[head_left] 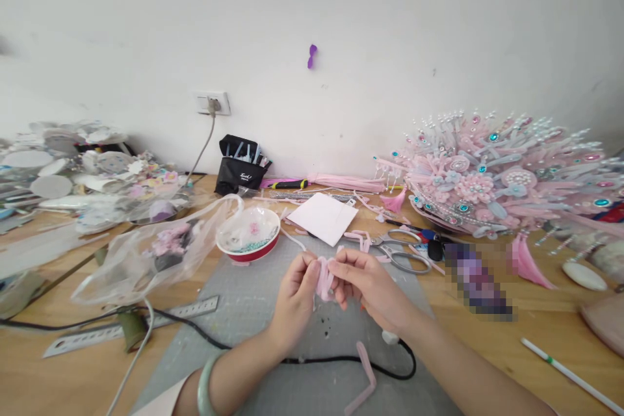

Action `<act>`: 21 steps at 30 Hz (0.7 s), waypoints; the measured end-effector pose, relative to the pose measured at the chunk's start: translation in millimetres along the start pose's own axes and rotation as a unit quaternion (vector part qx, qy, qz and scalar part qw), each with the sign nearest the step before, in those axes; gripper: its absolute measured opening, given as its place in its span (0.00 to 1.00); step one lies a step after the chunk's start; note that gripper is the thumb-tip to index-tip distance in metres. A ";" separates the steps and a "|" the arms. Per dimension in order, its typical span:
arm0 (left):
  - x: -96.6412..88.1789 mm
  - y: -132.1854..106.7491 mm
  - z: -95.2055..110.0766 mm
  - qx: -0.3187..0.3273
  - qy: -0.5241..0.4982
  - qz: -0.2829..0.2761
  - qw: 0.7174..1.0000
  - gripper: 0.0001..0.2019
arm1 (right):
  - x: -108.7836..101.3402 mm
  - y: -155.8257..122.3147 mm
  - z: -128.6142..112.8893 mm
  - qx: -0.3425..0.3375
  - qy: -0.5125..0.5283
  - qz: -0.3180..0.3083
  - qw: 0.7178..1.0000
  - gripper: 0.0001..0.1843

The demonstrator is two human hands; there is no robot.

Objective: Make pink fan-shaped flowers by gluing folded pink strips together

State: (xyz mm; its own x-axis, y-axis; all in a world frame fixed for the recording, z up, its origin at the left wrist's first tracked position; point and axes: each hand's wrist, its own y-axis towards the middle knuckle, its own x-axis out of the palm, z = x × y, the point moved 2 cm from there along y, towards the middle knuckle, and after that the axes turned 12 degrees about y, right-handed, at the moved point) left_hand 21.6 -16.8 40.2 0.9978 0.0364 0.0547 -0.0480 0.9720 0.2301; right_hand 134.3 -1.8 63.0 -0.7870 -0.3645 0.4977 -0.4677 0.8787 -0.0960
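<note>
Above the grey cutting mat, my left hand pinches a small folded bundle of pale pink pipe cleaner between thumb and fingers. My right hand grips the bundle's other side, thumb and forefinger pressed together. The fingers cover part of its shape. A bent length of pink pipe cleaner lies on the mat below my hands. Beyond my right hand rest scissors with grey handles. A white square card lies just past my hands.
To the left are a red-rimmed bowl of beads, a plastic bag and a steel ruler. A black cable crosses the mat. A large beaded pink headpiece stands at the right; a black pouch is by the wall.
</note>
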 end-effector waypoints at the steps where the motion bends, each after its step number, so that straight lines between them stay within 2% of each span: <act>1: 0.1 -0.1 -0.1 -0.002 -0.002 0.000 1.000 0.14 | 0.3 -0.1 -0.1 0.001 0.000 0.001 1.000 0.12; 10: 0.5 0.3 -0.9 -0.011 0.003 -0.008 1.000 0.15 | 1.7 -0.4 0.1 0.003 0.006 0.012 1.000 0.13; 15: -2.9 3.2 -3.2 0.003 -0.001 0.034 0.999 0.15 | -2.9 2.4 2.2 -0.026 0.003 0.008 1.000 0.12; 18: -5.5 4.9 -6.2 0.002 0.003 0.056 0.998 0.15 | -2.2 2.4 0.3 -0.035 -0.036 0.001 0.999 0.11; 21: -7.6 5.6 -10.0 -0.007 0.002 0.075 0.997 0.14 | 0.1 1.4 -0.9 -0.034 -0.107 0.024 0.993 0.10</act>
State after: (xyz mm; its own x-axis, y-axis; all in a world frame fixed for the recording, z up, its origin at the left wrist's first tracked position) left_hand 14.2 -9.3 31.4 0.9798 0.1821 0.0826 -0.1956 0.9586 0.2067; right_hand 134.0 -0.3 63.8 -0.8787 -0.3730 0.2978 -0.4055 0.9126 -0.0533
